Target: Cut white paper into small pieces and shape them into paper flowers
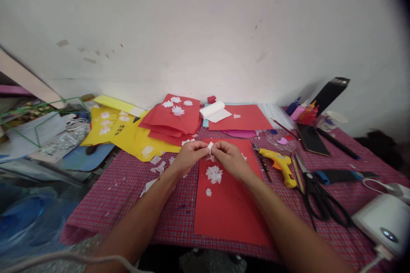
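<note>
Pinched between the fingertips of my left hand and my right hand is a small piece of white paper. Both hands are closed on it, held above a red sheet on the table. Just below them on that sheet lies a ruffled white paper flower. A small white paper piece sits nearer to me. Part of the red sheet is hidden by my right forearm.
Red sheets with white flowers are stacked behind, near a white paper roll. A yellow glue gun, black scissors, a blue-black cutter and a white device lie right. Yellow sheets and paper scraps lie left.
</note>
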Demonstrator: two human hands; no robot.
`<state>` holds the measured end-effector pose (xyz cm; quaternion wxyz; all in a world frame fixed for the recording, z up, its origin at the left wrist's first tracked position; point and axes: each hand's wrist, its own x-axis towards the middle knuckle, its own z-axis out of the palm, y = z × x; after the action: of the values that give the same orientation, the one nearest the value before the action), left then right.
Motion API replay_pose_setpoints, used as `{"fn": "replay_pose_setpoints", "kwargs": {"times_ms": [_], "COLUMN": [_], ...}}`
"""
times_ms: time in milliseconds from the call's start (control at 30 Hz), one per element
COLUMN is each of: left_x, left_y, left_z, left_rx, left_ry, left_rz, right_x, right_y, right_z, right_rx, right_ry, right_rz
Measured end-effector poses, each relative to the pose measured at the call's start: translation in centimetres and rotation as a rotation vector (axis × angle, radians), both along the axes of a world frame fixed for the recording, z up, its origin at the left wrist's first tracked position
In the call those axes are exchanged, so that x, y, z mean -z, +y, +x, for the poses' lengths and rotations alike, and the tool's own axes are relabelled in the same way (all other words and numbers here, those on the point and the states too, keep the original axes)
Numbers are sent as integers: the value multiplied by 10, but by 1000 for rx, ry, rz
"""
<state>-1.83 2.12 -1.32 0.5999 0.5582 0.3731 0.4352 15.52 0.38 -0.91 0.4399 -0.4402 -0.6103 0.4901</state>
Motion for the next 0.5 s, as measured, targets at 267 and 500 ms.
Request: {"fn": "replay_pose_setpoints", "kwargs": {"times_ms": [267,500], "left_x": [-2,-2], "left_y": [0,1], "left_z": [1,0], "left_rx": [-26,-29], "left_ry": [0,61], "left_rz": [-3,61], "right_x": [1,4], "right_y": [2,3], "right_z": [-1,-3], "right_rx": [12,34], "right_ry": [56,87], "right_rz": [3,17]}}
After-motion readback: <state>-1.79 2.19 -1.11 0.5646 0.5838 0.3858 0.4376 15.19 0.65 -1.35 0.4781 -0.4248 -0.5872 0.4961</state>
